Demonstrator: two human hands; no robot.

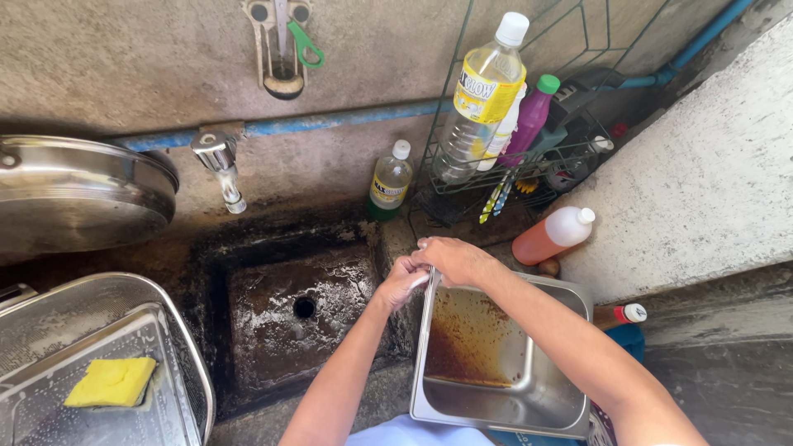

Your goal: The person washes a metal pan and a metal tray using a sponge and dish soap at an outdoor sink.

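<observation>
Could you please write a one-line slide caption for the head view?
Both hands, left hand and right hand, grip the rim of a stained steel pan beside a soapy sink.

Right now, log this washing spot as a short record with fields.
Left hand: at the far rim of the steel tray, fingers curled.
Right hand: on the same rim, beside the left.
Steel tray: deep, rectangular, brown residue inside.
Sink: dark, wet, sudsy, open drain.
Tap: on the wall above the sink.
Sponge: yellow, lying in a steel tray at left.
Wire rack: holds bottles.
</observation>
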